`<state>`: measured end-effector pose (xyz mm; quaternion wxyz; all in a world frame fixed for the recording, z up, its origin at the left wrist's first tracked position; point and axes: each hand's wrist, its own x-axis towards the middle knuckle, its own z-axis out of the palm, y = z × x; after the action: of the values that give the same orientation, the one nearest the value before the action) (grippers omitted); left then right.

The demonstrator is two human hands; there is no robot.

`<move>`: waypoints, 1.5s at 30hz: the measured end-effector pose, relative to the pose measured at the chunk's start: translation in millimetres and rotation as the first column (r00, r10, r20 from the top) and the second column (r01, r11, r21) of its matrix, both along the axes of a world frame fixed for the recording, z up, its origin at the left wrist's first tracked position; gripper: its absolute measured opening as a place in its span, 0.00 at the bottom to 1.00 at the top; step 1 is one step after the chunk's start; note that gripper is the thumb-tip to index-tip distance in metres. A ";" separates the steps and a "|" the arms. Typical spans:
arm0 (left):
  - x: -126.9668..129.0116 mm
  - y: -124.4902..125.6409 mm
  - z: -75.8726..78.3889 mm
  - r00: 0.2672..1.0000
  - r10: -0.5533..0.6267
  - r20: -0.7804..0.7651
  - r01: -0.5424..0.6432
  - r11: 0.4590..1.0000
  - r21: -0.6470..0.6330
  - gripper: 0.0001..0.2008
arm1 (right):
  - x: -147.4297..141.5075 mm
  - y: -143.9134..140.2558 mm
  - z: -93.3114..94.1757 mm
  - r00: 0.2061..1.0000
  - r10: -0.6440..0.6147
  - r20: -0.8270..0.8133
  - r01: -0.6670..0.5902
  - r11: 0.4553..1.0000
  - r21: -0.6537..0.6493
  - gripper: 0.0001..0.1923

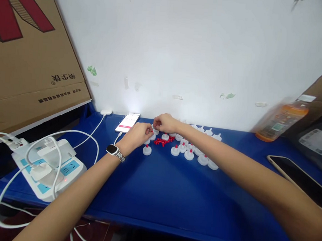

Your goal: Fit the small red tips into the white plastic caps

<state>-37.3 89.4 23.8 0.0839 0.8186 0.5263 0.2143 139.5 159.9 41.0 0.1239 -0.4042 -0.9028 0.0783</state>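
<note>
My left hand (139,133) and my right hand (165,123) come close together at the back of the blue table. Both have their fingers pinched beside a white plastic cap (155,132); what lies between the fingertips is too small to make out. Just in front stands a white round cap with a red tip (147,150). A pile of small red caps (163,141) lies below my right hand. Right of the pile are several more white round caps (189,154), some with red tips and some with bare spouts, partly hidden by my right forearm.
A lit phone (127,122) on a charging cable lies left of my left hand. The power strip (47,167) with white cables sits at the left. At the right are a dark phone (300,181), an orange drink bottle (284,120) and a black bag (314,142).
</note>
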 end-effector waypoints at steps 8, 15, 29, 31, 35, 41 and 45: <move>-7.3 40.3 -5.7 0.994 0.097 -0.046 -0.093 0.992 0.084 0.07 | -23.9 31.3 0.1 0.996 -0.093 -0.002 0.093 0.994 0.051 0.12; -8.8 10.8 2.7 0.991 0.104 -0.085 -0.072 0.947 0.312 0.17 | 10.7 21.1 8.9 0.978 -0.204 -0.051 0.204 0.979 0.004 0.14; -14.6 -5.0 -4.0 0.996 -0.019 -0.084 0.023 0.999 0.043 0.07 | -11.8 20.1 -2.1 0.971 -0.227 -0.075 0.221 0.972 -0.079 0.09; -8.1 1.7 -1.6 0.994 0.025 -0.110 -0.014 0.995 0.100 0.06 | -7.6 21.4 -1.7 0.965 -0.244 -0.095 0.238 0.969 -0.071 0.11; 1.9 3.9 1.5 0.990 0.112 -0.082 -0.100 0.985 0.137 0.11 | 9.9 30.7 0.4 0.941 -0.313 -0.125 0.312 0.950 -0.031 0.15; 2.9 -7.4 -5.2 0.993 0.120 -0.007 -0.115 0.966 0.230 0.11 | 3.7 53.4 -2.5 0.916 -0.396 -0.072 0.395 0.918 -0.029 0.14; 1.6 -10.8 -12.1 0.998 0.028 0.049 -0.041 0.958 0.282 0.11 | -15.3 54.5 -6.8 0.899 -0.431 -0.080 0.430 0.902 -0.023 0.11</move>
<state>-35.7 78.6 11.7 -0.0261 0.8078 0.5025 0.3070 124.2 214.4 34.1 0.1744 -0.5903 -0.7852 0.0678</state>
